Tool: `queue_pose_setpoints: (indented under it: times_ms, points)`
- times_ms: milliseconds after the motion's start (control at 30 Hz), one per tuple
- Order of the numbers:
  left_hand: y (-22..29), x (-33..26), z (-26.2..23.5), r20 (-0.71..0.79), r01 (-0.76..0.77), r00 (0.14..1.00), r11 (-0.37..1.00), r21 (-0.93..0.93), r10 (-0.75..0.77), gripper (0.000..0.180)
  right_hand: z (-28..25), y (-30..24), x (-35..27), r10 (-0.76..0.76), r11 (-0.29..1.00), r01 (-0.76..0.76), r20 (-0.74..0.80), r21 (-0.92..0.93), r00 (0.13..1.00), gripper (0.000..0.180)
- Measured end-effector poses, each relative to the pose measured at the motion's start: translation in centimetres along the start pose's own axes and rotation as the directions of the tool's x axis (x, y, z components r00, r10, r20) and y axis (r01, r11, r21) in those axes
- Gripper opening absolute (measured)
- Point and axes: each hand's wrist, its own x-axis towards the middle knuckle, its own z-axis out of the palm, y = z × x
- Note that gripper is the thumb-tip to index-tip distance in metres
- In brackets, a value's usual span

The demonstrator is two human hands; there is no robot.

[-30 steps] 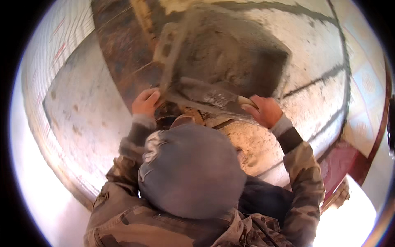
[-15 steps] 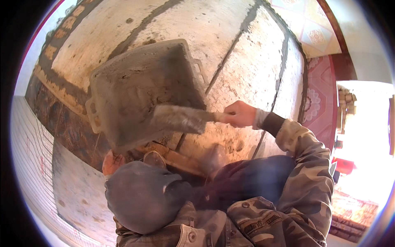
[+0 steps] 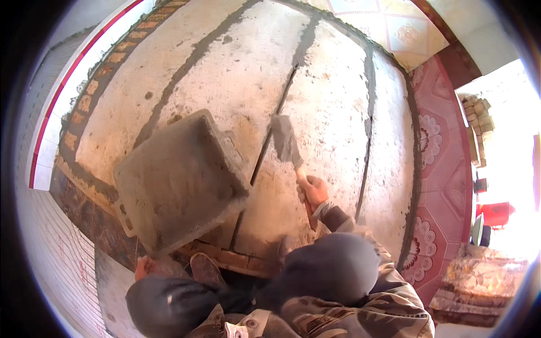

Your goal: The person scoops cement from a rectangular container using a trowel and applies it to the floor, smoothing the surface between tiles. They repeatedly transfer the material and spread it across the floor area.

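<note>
My right hand (image 3: 314,191) is closed round the wooden handle of a trowel (image 3: 286,139). Its grey, mortar-smeared blade points away from me over a dark seam (image 3: 260,169) between two pale slabs (image 3: 332,112). To the left is a grey mortar tub (image 3: 174,183), its inside coated with mortar; how much it holds is hard to tell. Only a small part of my left hand (image 3: 144,267) shows, beside my left knee and just below the tub's near corner. Its fingers are mostly hidden, and I cannot see whether it touches the tub.
Grey mortar fills other seams and the slabs' outer edges. Bricks (image 3: 225,256) line the near edge by my shoes (image 3: 205,269). Red patterned tiles (image 3: 442,169) run along the right, with a red container (image 3: 496,214) and stacked bricks (image 3: 478,115) beyond. A brown patterned strip (image 3: 93,211) lies at left.
The trowel has swung from over the tub to the right, onto the seam, its blade turning from pointing left to pointing away. The view has shifted too. My left hand stays near the tub's corner.
</note>
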Motion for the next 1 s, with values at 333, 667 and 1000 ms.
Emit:
queue_pose_setpoints:
  times_ms: [333,667,1000]
  points:
    - [-4.9,-13.7,-8.0,-0.238,0.33,0.917,0.944,0.001,-0.321,0.046,5.7,-10.3,23.3,-0.493,0.864,0.499,-0.326,-0.069,0.807,0.01]
    - [-6.6,-18.9,-6.9,-0.263,0.24,0.95,0.931,0.276,-0.167,0.045,3.9,-7.2,35.9,-0.674,0.737,0.52,-0.401,-0.432,0.621,0.016]
    - [-5.4,-18.3,-4.6,-0.401,0.362,0.896,0.835,0.414,-0.189,0.045,-4.2,-8.6,31.6,-0.683,0.382,0.467,0.097,-0.797,0.724,0.023]
